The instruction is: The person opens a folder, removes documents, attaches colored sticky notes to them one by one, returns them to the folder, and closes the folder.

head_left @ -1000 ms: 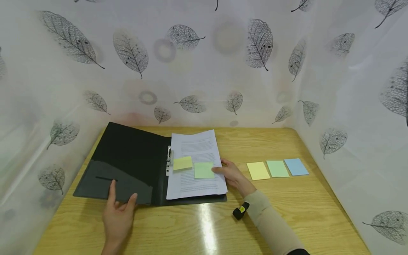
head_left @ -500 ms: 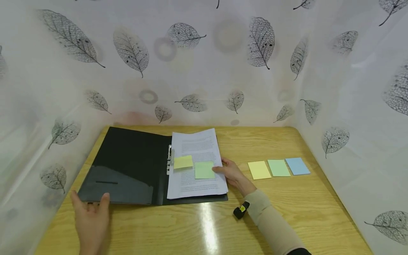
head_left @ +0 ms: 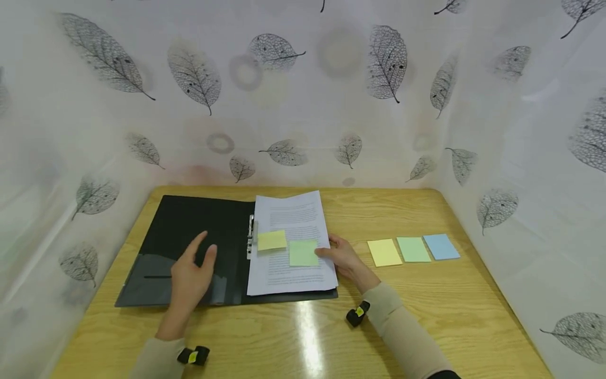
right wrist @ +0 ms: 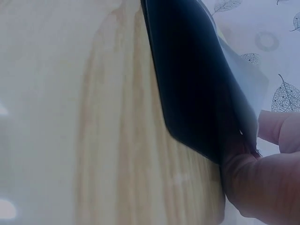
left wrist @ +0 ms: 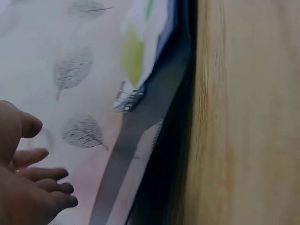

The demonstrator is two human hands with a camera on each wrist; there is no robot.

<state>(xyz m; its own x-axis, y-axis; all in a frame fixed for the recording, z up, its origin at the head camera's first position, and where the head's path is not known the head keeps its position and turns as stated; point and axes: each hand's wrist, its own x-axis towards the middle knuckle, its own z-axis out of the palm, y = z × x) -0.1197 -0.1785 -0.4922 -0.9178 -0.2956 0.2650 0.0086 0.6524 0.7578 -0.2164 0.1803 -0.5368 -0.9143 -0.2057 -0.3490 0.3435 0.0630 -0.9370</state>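
Observation:
A black clip folder (head_left: 208, 216) lies spread wide on the wooden table, with a metal clip (head_left: 250, 237) along its spine. Printed sheets (head_left: 289, 281) rest on its right side, bearing a yellow sticky note (head_left: 272, 240) and a green sticky note (head_left: 303, 253). My right hand (head_left: 347, 260) pinches the right edge of the sheets, thumb on top and fingers underneath; the right wrist view shows the thumb (right wrist: 274, 126) against the paper. Above the folder's left cover is my left hand (head_left: 191, 276), fingers loosely extended and holding nothing, also visible in the left wrist view.
To the right of the folder lie a yellow sticky pad (head_left: 384, 252), a green sticky pad (head_left: 413, 249) and a blue sticky pad (head_left: 441, 247) in a row. A leaf-patterned curtain (head_left: 303, 116) borders the table at the back and sides.
My left hand slid left along the left cover's near edge, then left it and moved right and up over the cover. That cover now lies flatter. The right hand keeps its hold.

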